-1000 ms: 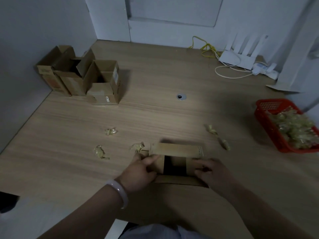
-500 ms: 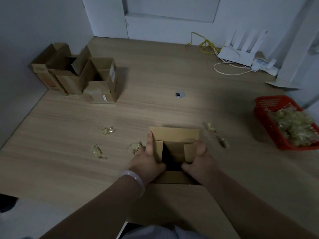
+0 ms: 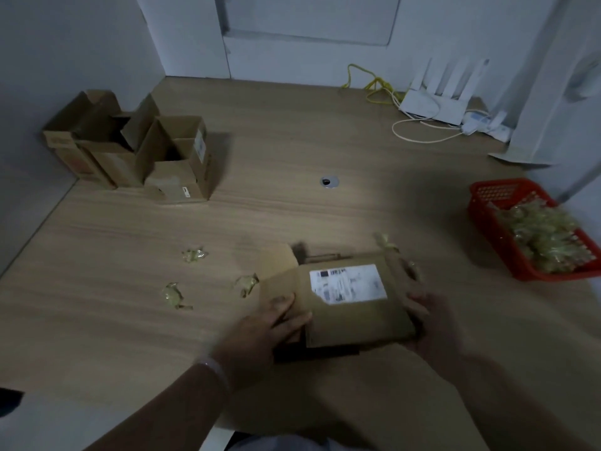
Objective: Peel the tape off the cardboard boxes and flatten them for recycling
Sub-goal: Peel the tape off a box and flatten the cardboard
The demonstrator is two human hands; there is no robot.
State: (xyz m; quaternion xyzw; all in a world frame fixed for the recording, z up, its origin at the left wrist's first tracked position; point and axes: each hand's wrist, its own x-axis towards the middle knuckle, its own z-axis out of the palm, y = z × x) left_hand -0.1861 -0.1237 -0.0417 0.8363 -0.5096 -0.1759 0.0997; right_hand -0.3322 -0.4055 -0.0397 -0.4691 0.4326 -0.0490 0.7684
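Here: cardboard box (image 3: 357,323) held label-side up, front centre of the table (image 3: 292,206).
Fingers of left hand (image 3: 266,327) curl onto its left flap; right hand (image 3: 432,320) wraps the right edge. A tape wad (image 3: 245,284) lies just beside the flap.

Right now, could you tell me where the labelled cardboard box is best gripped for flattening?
Probably its two side edges, one hand from each side, as the left hand and right hand hold it: the cardboard box lies label-up, broad and flat, and its left flap hangs loose.
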